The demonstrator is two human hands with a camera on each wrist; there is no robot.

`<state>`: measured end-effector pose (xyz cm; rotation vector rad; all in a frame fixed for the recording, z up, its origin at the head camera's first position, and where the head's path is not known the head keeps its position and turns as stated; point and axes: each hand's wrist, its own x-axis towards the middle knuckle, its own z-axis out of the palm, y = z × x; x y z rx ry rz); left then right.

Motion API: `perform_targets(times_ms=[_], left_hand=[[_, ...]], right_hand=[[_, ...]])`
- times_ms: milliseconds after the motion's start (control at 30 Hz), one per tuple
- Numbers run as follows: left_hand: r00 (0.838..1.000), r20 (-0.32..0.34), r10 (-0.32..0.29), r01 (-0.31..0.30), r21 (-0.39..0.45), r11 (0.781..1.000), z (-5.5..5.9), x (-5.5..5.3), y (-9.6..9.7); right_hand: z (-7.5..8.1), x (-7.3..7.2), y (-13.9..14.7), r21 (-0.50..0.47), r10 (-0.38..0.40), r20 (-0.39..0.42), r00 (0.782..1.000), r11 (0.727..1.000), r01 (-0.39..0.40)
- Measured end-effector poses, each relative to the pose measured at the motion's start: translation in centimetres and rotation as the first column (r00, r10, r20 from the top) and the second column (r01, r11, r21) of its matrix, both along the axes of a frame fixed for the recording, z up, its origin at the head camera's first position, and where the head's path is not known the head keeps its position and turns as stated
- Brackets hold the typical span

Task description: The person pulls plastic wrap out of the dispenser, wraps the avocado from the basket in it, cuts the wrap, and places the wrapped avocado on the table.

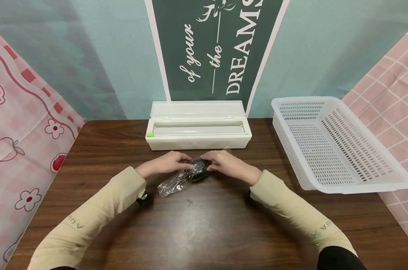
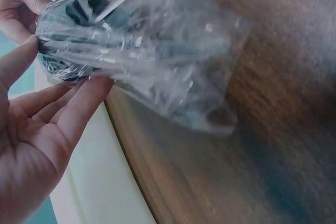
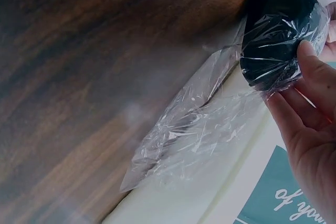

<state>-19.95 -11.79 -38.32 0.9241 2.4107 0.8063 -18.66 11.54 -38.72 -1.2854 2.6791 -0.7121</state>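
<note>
A dark, rounded object [image 1: 199, 169], wrapped in clear cling film, is held between both hands above the table. Its kind is hidden by the wrap; in the right wrist view the object [image 3: 278, 32] looks black and smooth-sided. My left hand [image 1: 165, 163] grips its left side, thumb on the near face and fingers behind. On the opposite side, my right hand [image 1: 231, 165] pinches it with thumb and fingers. A crinkled tail of cling film [image 1: 173, 184] hangs out past the left hand, and another loose length of film [image 3: 191, 124] trails on the right hand's side.
Just behind the hands sits a white cling film dispenser [image 1: 198, 143], its lid raised, with a film roll [image 1: 198, 130] inside and a green slider [image 1: 150, 134] on its edge. At the right stands a white perforated basket [image 1: 295, 157]. Patterned cloths hang around the wooden table [image 1: 197, 232].
</note>
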Motion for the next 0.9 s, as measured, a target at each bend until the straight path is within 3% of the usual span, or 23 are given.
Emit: perform_targets(times_ms=[500,600,667,900], left_hand=[[0.989,0.140,0.043,-0.039,-0.025,0.999,0.1,1.8,0.2],[0.982,0.173,0.074,-0.071,-0.024,0.997,-0.1,2.2,0.2],[0.972,0.211,0.105,-0.105,-0.013,0.994,-0.2,2.5,0.2],[0.910,0.361,0.206,-0.236,0.041,0.971,-0.4,3.5,0.6]], right_hand=[[0.3,0.5,-0.1,0.023,0.157,-0.008,0.988,0.987,-0.157],[0.4,0.6,-0.1,0.023,0.179,0.003,0.984,0.984,-0.179],[0.5,0.6,-0.1,0.029,0.190,0.021,0.982,0.981,-0.190],[0.8,0.5,-0.2,0.055,0.233,0.070,0.970,0.970,-0.237]])
